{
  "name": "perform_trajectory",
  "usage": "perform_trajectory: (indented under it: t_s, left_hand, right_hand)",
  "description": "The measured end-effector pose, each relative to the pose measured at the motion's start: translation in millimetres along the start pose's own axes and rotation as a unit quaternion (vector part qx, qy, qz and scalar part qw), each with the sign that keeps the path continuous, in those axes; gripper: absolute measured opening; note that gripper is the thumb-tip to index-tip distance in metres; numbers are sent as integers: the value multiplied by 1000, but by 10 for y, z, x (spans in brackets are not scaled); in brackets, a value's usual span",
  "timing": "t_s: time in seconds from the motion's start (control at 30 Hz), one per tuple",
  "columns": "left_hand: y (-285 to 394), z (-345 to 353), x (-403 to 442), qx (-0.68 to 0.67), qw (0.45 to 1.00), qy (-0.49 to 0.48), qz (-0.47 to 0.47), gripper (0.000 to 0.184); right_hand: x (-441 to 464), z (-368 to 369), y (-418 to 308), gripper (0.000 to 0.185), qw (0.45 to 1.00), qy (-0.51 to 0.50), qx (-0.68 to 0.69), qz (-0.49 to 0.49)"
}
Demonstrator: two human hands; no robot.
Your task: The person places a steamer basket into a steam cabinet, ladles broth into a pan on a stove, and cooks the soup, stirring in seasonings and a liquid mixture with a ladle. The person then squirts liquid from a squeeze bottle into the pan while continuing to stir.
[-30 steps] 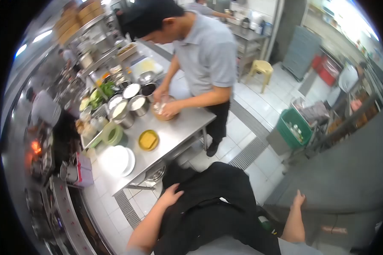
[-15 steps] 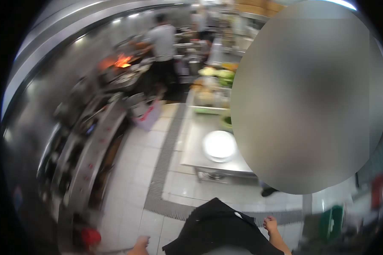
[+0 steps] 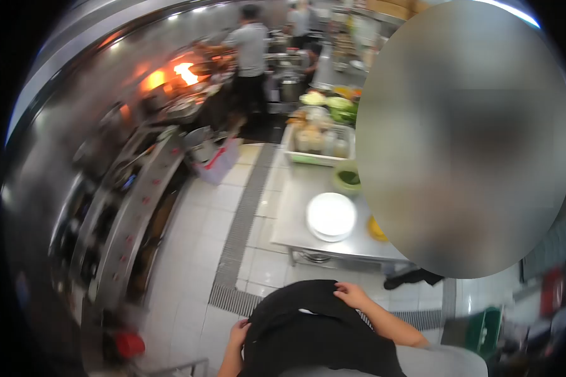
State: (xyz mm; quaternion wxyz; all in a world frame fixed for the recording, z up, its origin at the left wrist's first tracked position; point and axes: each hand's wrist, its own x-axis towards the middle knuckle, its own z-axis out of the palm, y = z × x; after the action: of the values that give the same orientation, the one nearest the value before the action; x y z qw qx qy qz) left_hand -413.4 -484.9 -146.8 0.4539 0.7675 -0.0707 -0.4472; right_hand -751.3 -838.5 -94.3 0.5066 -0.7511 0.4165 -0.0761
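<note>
My left hand (image 3: pixel 238 332) is at the left edge of the black apron (image 3: pixel 308 327), its fingers partly hidden against the cloth. On the apron's upper right edge rests my right hand (image 3: pixel 351 294), fingers bent; whether it grips the cloth is too small to tell. Beyond the apron stands a steel table (image 3: pixel 286 220) with a stack of white plates (image 3: pixel 331 215), a green container (image 3: pixel 348 176) and part of a yellow dish (image 3: pixel 377 229).
A blurred oval covers the right side. A stove counter (image 3: pixel 129 232) lines the left, with flames (image 3: pixel 185 73) and a co-worker (image 3: pixel 249 53) behind. A red bucket (image 3: pixel 129 345) is low left, a green bin (image 3: pixel 483 332) low right. Floor grating (image 3: pixel 239 232) runs between.
The view has swung left toward the stove. My hands, held apart from the body half a second ago, are now at the apron. The flames look larger.
</note>
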Motion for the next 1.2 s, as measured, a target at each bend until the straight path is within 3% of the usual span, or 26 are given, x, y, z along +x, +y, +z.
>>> perform_trajectory:
  t_s: [0.1, 0.23, 0.37, 0.53, 0.63, 0.83, 0.9, 1.03, 1.2]
  left_hand:
    - [-109, -216, 287, 172, 982, -16, 79, 47]
    - [245, -57, 478, 167, 983, -9, -76, 47]
    - [648, 164, 755, 179, 977, -15, -114, 47]
    - [1040, 306, 1071, 187, 975, -27, -116, 47]
    - [1215, 371, 1233, 189, 975, -35, -110, 47]
    - [1473, 410, 1578, 209, 972, -63, -87, 48]
    - [1564, 411, 1685, 215, 971, -73, -78, 48]
    - [1695, 401, 1856, 226, 968, -89, -68, 48]
    - [1803, 382, 2003, 238, 964, -104, -58, 48]
  right_hand:
    - [-12, -36, -19, 38, 1000, 14, 7, 23]
    - [-26, -259, -211, 35, 997, 46, 51, 34]
    - [75, -468, -295, 31, 981, 166, 77, 70]
    - [313, -617, -211, 27, 969, 205, 67, 117]
    - [513, -735, -168, 26, 969, 228, 38, 88]
    - [874, -812, 138, 21, 945, 300, 98, 87]
    - [909, -811, 164, 23, 927, 324, 141, 127]
    - [956, -789, 188, 21, 921, 366, 65, 115]
    - [1010, -805, 178, 22, 903, 400, 72, 138]
